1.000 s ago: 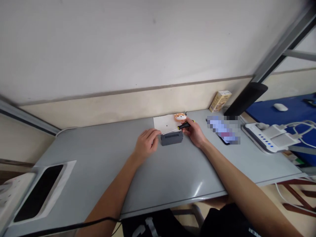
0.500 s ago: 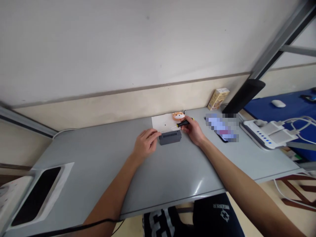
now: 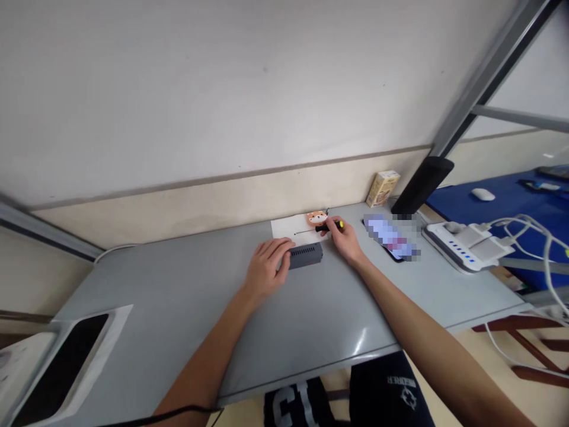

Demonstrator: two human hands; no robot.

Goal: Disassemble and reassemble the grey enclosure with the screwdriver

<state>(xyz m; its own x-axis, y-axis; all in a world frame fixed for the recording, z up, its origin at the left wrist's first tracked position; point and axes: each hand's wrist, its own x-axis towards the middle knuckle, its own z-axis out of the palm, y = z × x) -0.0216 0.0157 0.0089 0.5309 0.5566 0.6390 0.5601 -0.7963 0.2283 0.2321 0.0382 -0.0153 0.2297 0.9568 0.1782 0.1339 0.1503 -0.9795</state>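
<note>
A dark grey box with a row of slots (image 3: 306, 256) lies on the grey desk. My left hand (image 3: 268, 265) grips its left end, with the fingers over the top and the thumb at the front. My right hand (image 3: 345, 242) holds a screwdriver (image 3: 326, 226) by its black and yellow handle. The thin shaft points left, its tip over or on a white sheet of paper (image 3: 284, 228) behind the box. I cannot tell whether the tip touches the paper. An orange and white animal-faced object (image 3: 316, 218) sits at the paper's right end, close behind the screwdriver handle.
To the right lie a phone (image 3: 391, 237) and a white power strip (image 3: 466, 246) with plugs and cables. A small carton (image 3: 383, 188) and a black cylinder (image 3: 422, 185) stand near the wall. A dark tablet-like slab (image 3: 62, 370) rests at the left.
The screwdriver's tip has moved from the box's left end back over the paper. My left hand has shifted further onto the box's end. The view has turned slightly.
</note>
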